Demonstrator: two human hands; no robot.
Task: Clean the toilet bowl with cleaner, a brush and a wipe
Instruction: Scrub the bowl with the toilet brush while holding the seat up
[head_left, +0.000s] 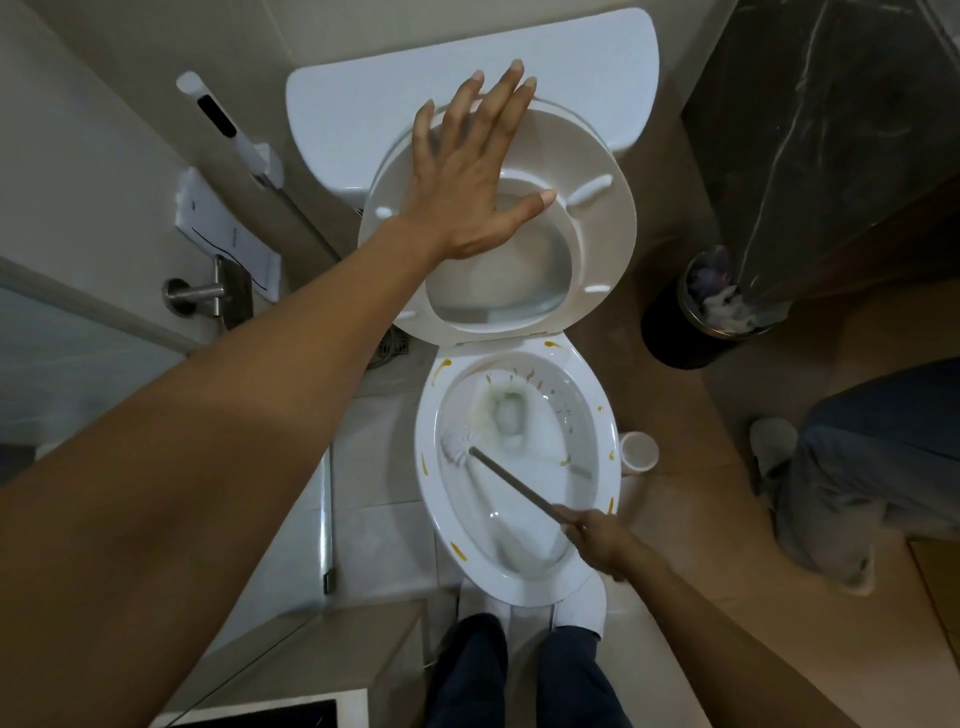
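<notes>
The white toilet bowl (592, 566) lies below me, with orange-brown smears along its rim and greenish cleaner around the drain. Its seat (602, 228) stands raised against the tank (363, 104). My left hand (470, 171) rests flat on the raised seat, fingers spread. My right hand (597, 535) grips the grey handle of a toilet brush (460, 448), whose white bristle head presses on the inner left wall of the bowl. No wipe or cleaner bottle is in sight.
A white brush holder cup (639, 452) stands on the floor right of the bowl. A dark waste bin (696, 317) with a liner sits further right. Another person's legs (872, 467) are at the right edge. A bidet sprayer (218, 114) hangs on the left wall.
</notes>
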